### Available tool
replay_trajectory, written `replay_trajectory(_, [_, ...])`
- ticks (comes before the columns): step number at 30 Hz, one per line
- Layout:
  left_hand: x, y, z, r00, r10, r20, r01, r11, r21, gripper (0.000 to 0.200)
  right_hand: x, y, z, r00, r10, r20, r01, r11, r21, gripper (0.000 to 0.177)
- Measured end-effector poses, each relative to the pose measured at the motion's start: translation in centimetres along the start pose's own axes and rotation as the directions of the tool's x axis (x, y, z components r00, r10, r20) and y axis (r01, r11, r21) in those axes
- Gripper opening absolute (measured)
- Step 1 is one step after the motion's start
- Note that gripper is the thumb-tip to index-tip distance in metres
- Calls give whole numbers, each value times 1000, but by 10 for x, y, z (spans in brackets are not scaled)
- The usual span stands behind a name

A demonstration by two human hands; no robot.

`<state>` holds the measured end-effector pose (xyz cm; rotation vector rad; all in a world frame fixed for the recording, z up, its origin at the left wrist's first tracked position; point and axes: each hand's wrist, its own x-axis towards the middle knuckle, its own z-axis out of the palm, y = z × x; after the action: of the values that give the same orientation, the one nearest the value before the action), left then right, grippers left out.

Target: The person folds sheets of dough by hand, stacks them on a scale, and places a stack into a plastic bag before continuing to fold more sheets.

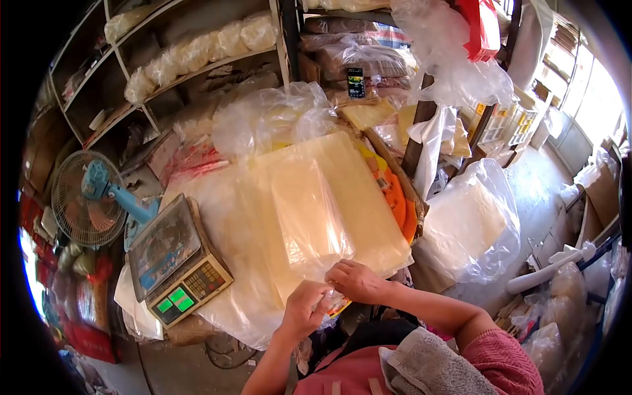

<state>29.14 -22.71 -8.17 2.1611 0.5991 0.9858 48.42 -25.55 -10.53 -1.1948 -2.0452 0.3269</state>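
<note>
A long clear plastic bag [304,210] lies on a stack of large pale yellow sheets [375,227] on the work surface. My left hand [306,308] is closed at the near end of the bag, thumb and fingers pressed together on its gathered plastic. Close beside it, my right hand [357,280] pinches the same end. Just below the hands shows a small bit of coloured print, partly hidden. Whether anything is inside the bag cannot be made out.
A digital scale [171,253] with a lit green display stands left of the sheets, near a blue fan [95,187]. Behind lie crumpled plastic bags [270,118] and a phone [355,83]. An orange item [395,197] borders the right side, beside a wrapped pale stack [464,217].
</note>
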Motion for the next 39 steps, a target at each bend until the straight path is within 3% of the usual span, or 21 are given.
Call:
replay_trajectory(2, [2, -2, 0, 1000, 2, -18, -2, 1000, -27, 16, 1, 5, 6, 997, -33, -68, 30, 999, -45, 15])
replay_trajectory(5, [8, -2, 2, 994, 98, -44, -102, 991, -87, 19, 3, 7, 0, 989, -140, 39, 144, 982, -124, 17])
replay_trajectory(8, [18, -2, 10, 974, -195, -117, 195, 981, -15, 21, 3, 9, -2, 992, -118, 36, 121, 988, -101, 22])
replay_trajectory(11, [10, -33, 16, 985, -158, -73, 161, 986, 43, 19, -2, 17, 8, 997, -74, 6, 74, 997, -21, 22])
replay_trajectory(12, [8, -44, 16, 991, -110, -76, 117, 988, 99, 13, 0, 8, 3, 992, 127, 11, -127, 986, 111, 21])
replay_trajectory(14, [10, -42, 16, 974, -217, -61, 219, 975, 38, 9, 9, -18, -13, 866, 491, 98, -492, 797, 351, 20])
replay_trajectory(17, [13, -42, 17, 946, -321, -44, 319, 946, -49, 6, -1, 0, 4, 844, 536, 15, -491, 760, 427, 20])
replay_trajectory(20, [14, -49, 19, 934, -355, -32, 351, 932, -87, 8, 0, 1, 3, 985, 123, -117, -123, 992, 10, 21])
replay_trajectory(23, [14, -51, 19, 921, -388, 28, 389, 915, -107, 10, 5, 6, 1, 985, -119, -126, 73, 944, -320, 21])
replay_trajectory(26, [13, -49, 20, 951, -310, 13, 310, 950, -44, 11, 6, 4, -7, 995, -71, -76, 39, 932, -360, 17])
replay_trajectory(27, [13, -48, 20, 965, -261, -4, 260, 965, -7, 11, 5, 3, -8, 996, 93, 5, -89, 964, -251, 18])
replay_trajectory(29, [14, -42, 22, 969, -245, -22, 244, 969, -47, 8, 1, 1, -7, 901, 379, 211, -373, 925, -69, 18])
replay_trajectory(32, [14, -43, 19, 973, -229, 2, 229, 971, -69, 7, -6, 8, 2, 894, 361, 267, -427, 866, 259, 20])
replay_trajectory(36, [12, -51, 22, 977, -209, -47, 205, 976, -75, 3, -4, 5, 6, 965, 242, 104, -251, 965, 78, 27])
replay_trajectory(39, [13, -56, 10, 989, -67, -133, 98, 964, 246, 3, 1, 4, 3, 977, 154, 148, -128, 977, -167, 27])
